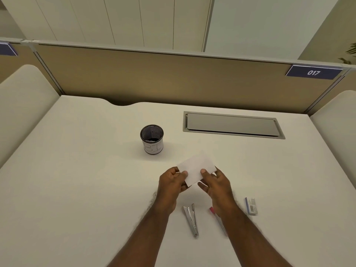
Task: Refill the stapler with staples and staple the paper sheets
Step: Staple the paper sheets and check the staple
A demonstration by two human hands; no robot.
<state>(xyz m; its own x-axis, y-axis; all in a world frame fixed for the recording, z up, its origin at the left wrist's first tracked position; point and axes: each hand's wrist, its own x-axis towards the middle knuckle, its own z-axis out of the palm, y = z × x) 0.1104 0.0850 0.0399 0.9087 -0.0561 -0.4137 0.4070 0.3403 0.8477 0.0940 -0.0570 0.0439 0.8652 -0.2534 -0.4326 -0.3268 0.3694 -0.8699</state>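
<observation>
We hold the paper sheets (196, 170) up over the desk (77, 170), left hand (171, 187) and right hand (215, 185) each pinching a near corner, so we should line the edges up evenly before reaching for the open stapler (190, 220) lying near us.

I see a cream-white desk (77, 170). On it stands a black mesh cup (152, 139) with a white label wrapped round it, marked in dark handwritten letters. Nearer me than the cup, plain white paper sheets (196, 169). Nearer still, a shiny silver stapler (191, 220), and just right of the stapler a piece with a red tip (212, 209). Further right of the stapler, a blue and white staple box (251, 206). Beyond the cup, a grey hatch (232, 125), a tan partition (154, 78), and a navy sign (314, 72) with white digits 017.
</observation>
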